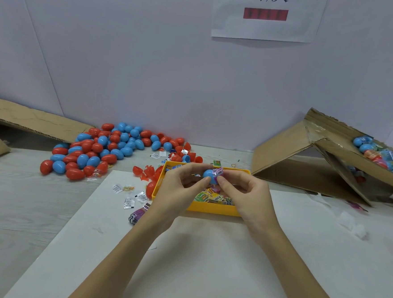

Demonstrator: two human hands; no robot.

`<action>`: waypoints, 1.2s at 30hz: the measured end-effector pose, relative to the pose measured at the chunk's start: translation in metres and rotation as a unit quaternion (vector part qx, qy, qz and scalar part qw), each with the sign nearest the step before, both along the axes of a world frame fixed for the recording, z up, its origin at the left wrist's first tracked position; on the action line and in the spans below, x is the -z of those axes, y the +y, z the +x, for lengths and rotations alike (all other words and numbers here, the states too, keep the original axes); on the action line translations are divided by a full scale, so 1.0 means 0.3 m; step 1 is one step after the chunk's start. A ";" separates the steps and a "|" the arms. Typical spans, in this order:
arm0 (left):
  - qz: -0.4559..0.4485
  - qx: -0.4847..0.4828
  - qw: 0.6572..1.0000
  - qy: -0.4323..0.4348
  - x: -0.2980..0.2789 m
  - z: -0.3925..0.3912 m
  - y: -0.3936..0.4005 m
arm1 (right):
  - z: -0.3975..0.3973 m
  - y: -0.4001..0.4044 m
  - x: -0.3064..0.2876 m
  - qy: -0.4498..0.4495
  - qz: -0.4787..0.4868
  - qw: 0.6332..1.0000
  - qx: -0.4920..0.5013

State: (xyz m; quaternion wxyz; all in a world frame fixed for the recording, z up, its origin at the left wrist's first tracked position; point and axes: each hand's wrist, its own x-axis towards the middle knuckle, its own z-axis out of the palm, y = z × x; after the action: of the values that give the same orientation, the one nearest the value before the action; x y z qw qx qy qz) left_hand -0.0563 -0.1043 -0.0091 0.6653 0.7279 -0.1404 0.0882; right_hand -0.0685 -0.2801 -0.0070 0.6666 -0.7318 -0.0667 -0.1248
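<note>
The blue egg (208,175) is pinched between both grips, raised just above the yellow tray (212,211). The left grip (178,189) curls thumb and fingertips round the egg's bare rounded end. The right grip (246,194) nips the purple wrapper (219,173) sleeving the end that faces it. Neither opens wider than the egg.

By its look the egg is a hollow plastic shell: light, stiff, smooth and probably slippery where bare. It may be two halves that pop apart under a hard squeeze. The film seems thin, crinkly and easy to tear. The surest hold is probably opposed pads on the bare end, while the right grip takes the film's loose edge and pulls away from the left.
</note>
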 end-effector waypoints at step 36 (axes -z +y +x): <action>0.202 -0.098 0.934 -0.278 0.013 -0.020 -0.028 | -0.061 0.052 -0.080 0.328 0.423 0.825 -0.182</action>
State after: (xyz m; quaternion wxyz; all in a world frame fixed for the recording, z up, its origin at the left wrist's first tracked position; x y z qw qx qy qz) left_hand -0.0622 -0.1127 -0.0130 0.4265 0.8036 -0.2628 0.3214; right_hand -0.0869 -0.2646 0.0169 0.9041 -0.3502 0.0830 0.2302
